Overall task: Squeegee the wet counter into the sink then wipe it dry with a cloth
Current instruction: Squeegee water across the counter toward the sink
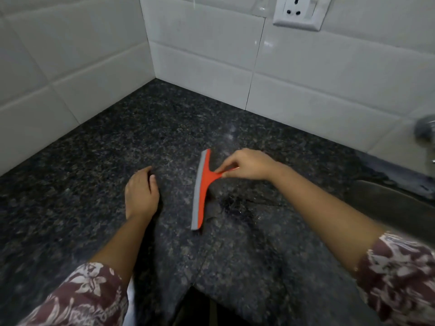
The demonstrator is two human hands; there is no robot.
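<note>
An orange squeegee (pixel 203 184) with a grey rubber blade lies on the dark speckled granite counter (pixel 94 172), its blade running near to far. My right hand (pixel 247 164) pinches the squeegee's short handle from the right. My left hand (pixel 141 194) rests palm down on the counter left of the blade, fingers loosely curled, holding nothing. A small wet patch (pixel 235 205) glistens just right of the blade. The steel sink's rim (pixel 388 203) shows at the right edge. No cloth is in view.
White tiled walls (pixel 211 55) meet in a corner behind the counter. A white wall socket (pixel 299 11) sits at the top right. Part of a grey tap (pixel 424 125) shows at the far right. The counter's front edge has a notch near the bottom centre.
</note>
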